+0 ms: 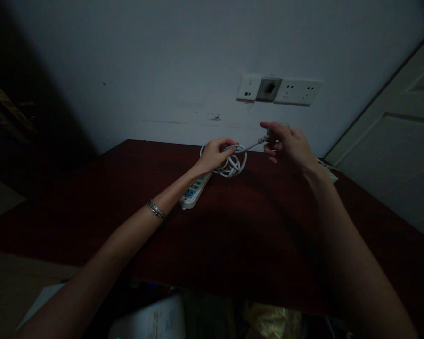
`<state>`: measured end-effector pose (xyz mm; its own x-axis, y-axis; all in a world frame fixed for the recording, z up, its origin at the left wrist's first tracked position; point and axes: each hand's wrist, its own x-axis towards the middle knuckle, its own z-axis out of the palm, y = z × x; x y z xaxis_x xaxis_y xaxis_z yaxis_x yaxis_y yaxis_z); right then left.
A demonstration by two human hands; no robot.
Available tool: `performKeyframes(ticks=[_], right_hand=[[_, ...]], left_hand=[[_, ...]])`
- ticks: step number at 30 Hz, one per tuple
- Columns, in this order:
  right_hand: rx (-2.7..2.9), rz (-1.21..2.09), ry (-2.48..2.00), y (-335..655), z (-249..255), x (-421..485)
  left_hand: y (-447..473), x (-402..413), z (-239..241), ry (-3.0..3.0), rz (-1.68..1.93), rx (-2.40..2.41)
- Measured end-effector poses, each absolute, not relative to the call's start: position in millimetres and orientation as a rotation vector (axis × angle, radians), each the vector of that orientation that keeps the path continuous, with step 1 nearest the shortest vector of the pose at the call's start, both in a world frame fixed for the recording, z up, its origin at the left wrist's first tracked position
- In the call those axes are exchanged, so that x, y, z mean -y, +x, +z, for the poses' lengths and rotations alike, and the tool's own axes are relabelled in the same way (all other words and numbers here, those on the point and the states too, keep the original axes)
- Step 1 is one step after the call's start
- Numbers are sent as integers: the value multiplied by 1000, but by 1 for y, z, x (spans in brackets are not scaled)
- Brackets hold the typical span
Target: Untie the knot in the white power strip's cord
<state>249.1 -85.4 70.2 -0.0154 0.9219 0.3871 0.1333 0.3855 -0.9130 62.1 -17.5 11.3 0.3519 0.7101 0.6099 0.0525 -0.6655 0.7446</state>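
Head view: I see the right hand, nearer the wall sockets, pinching the plug below them; the left hand pinches the cord, which slants up rightward.

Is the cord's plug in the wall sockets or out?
Out. The right hand holds the plug below the wall sockets, and the cord runs from it to the left hand.

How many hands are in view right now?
2: the left hand, gripping the coiled white cord, and the right hand, holding its plug end near the wall sockets. No other hands show.
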Motion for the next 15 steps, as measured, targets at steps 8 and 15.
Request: performKeyframes(ticks=[8,15], right_hand=[[1792,545,-1098,243,73,97],[2007,225,-1045,232,60,90]], left_hand=[[71,18,10,1746,1429,-833],[76,39,27,1568,1356,-819]])
